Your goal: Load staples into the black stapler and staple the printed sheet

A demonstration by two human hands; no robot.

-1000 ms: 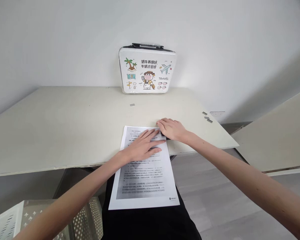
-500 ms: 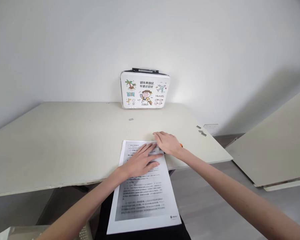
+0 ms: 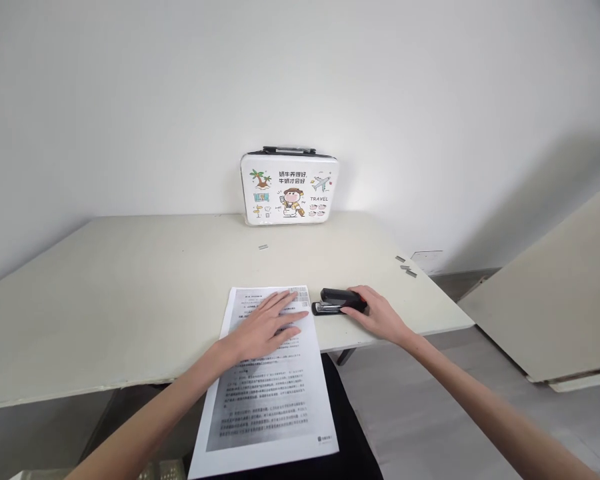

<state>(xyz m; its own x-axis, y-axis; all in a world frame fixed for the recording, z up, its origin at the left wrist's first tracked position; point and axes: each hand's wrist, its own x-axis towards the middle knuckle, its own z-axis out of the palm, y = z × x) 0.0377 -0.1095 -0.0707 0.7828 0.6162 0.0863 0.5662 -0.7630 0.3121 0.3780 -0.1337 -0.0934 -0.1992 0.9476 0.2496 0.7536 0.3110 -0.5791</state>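
Printed paper sheets [image 3: 275, 400] lie partly on the white table and hang past its front edge toward my lap. My left hand [image 3: 265, 323] rests flat on the upper part of the paper, fingers spread. Just right of the paper's top corner, a black stapler [image 3: 336, 301] sits on the table, its nose pointing left and a small gap from the sheet. Around its rear end my right hand [image 3: 377, 313] is closed, with the thumb along the near side. An orange-red spot shows beside those fingers.
A white cartoon-printed case [image 3: 290, 190] with a black handle stands against the wall at the back of the table [image 3: 130, 300]. One staple strip [image 3: 263, 247] lies mid-table; several more staple strips [image 3: 405, 267] are near the right edge. A pale panel [image 3: 560, 293] stands at right.
My right hand has drawn back rightward from the paper's corner with the stapler, which is now in plain view. The paper has shifted left under my left hand.
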